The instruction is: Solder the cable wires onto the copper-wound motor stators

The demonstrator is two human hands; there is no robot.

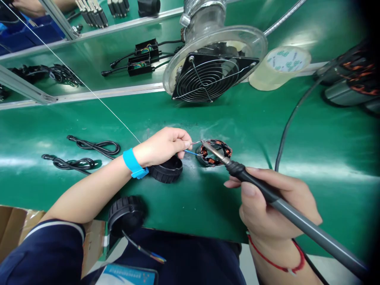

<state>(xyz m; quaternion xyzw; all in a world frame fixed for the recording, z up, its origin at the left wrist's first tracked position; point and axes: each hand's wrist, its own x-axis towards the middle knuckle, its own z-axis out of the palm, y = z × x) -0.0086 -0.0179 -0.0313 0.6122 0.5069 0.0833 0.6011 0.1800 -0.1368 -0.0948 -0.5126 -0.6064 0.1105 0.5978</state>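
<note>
My left hand (168, 144), wearing a blue wristband (133, 163), pinches a thin wire (196, 142) between thumb and fingertips. A blue wire (192, 152) runs from under those fingers to a small motor stator (228, 150) with copper windings. My right hand (276, 202) grips a soldering iron (264, 188) like a pen. Its metal tip lies across the stator's top and meets the end of the thin wire. Below my left hand, partly covered by it, sits a round black ribbed cap (168, 170). Another black ribbed cap (126, 215), with coloured wires coming out, lies at the table's front edge.
A fume extractor fan (208, 77) hangs behind the stator. A tape roll (279, 67) and several larger stators (350, 89) stand to the right. Black cables (95, 146) lie at left. Two open black boxes (139, 63) rest behind the rail. A thin white line (97, 97) slants towards my left wrist.
</note>
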